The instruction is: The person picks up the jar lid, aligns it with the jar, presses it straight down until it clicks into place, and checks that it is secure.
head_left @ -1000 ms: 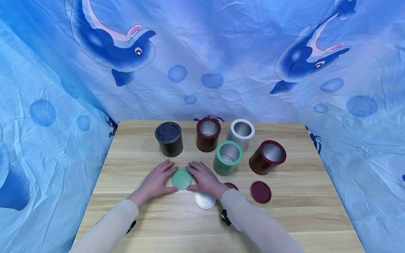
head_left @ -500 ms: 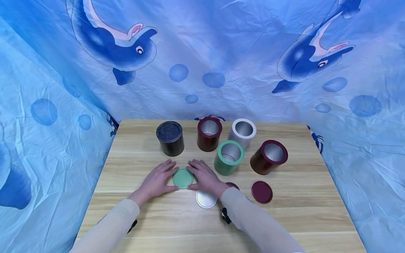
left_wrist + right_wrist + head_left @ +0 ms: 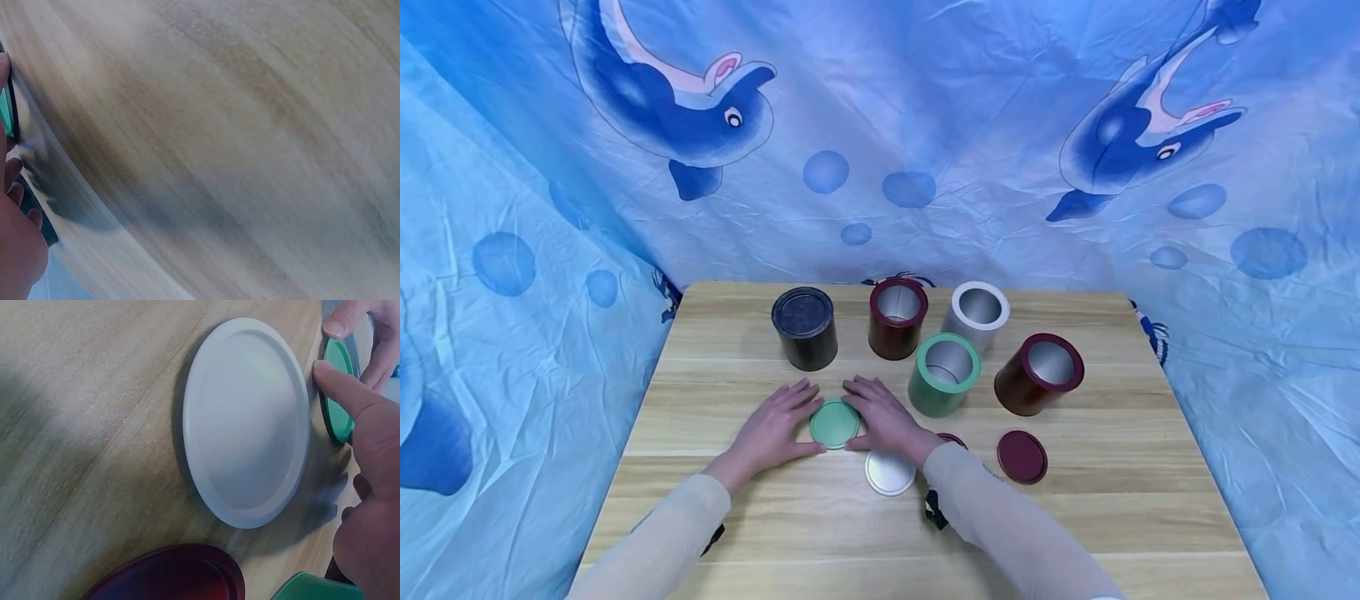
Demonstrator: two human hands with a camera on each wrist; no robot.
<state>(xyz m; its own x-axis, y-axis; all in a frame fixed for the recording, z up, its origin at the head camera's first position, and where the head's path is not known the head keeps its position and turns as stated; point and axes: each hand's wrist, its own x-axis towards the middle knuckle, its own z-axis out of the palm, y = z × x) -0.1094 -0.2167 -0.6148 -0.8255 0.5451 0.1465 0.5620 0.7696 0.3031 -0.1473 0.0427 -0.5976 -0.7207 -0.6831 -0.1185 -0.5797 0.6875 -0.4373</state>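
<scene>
A round green lid (image 3: 835, 425) lies on the wooden table, flanked by both hands. My left hand (image 3: 772, 427) holds its left edge, thumb at the near side and fingers curved around the far side. The right hand (image 3: 886, 421) mirrors this on the lid's right edge. In the right wrist view, a thumb from each hand meets the rim of the green lid (image 3: 339, 394). The left wrist view catches just a sliver of the lid (image 3: 5, 115) beside the left hand (image 3: 19, 250). Under the right wrist lies a white lid (image 3: 889, 475), partly covered.
Behind the hands stand a black can (image 3: 805, 333) with its lid on, and open cans: dark red (image 3: 893, 337), white (image 3: 972, 329), green (image 3: 938, 396) and another dark red one (image 3: 1028, 387). One dark red lid (image 3: 1022, 457) lies right; another (image 3: 953, 439) is mostly hidden by the right arm.
The whole head view shifts slightly. Both hands stay around the green lid, and the right fingertips sit a touch farther out from its far edge.
</scene>
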